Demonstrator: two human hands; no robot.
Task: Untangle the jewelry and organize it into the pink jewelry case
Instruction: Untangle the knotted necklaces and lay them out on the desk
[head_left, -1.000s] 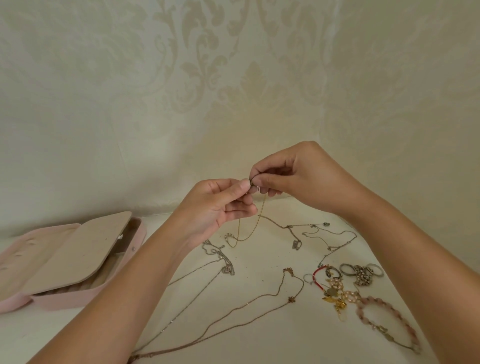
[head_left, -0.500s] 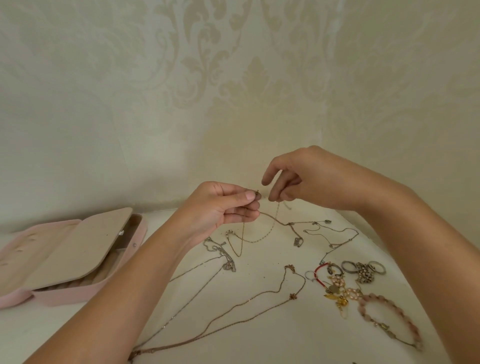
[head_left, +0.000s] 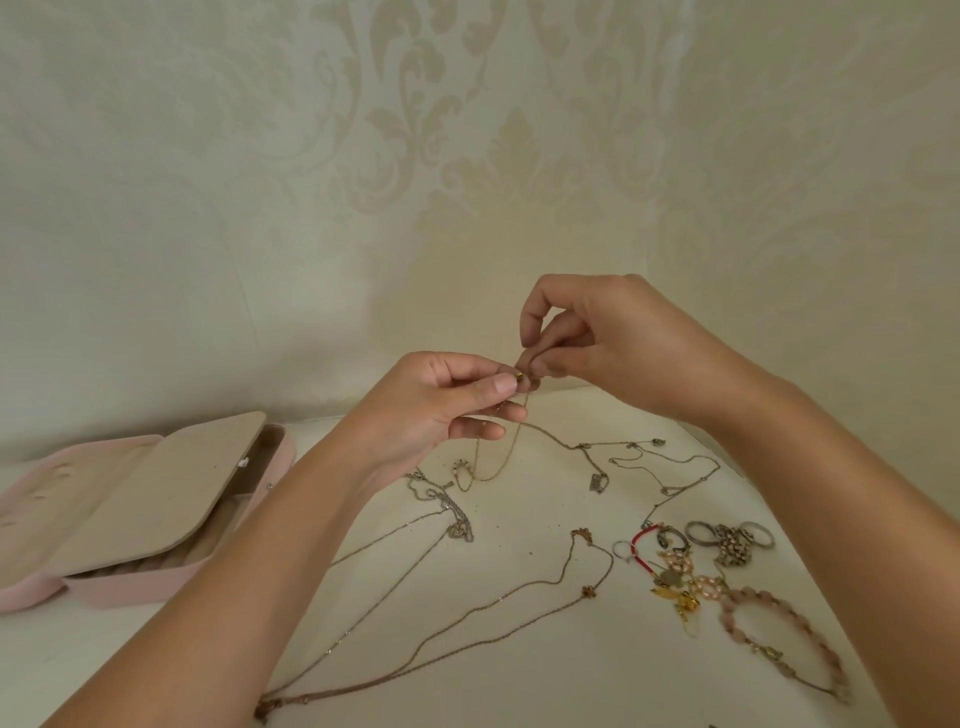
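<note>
Since the preceding frame, we see the right hand (head_left: 613, 343) return to meet the left hand (head_left: 431, 410), closing the gap between them. From the left: the pink jewelry case (head_left: 130, 587) lies open on the table (head_left: 519, 675), well apart from the work. The left hand pinches the top of a fine gold chain (head_left: 514, 452) between thumb and forefinger, and the chain hangs in a loop down to the table. The right hand's thumb and middle fingers pinch the same spot, forefinger raised. The small gold piece there may be a clasp, though it is too small to tell. We judge that work on this chain has resumed. Rings (head_left: 701, 532) and a pink bead bracelet (head_left: 795, 623) lie on the table at right.
</note>
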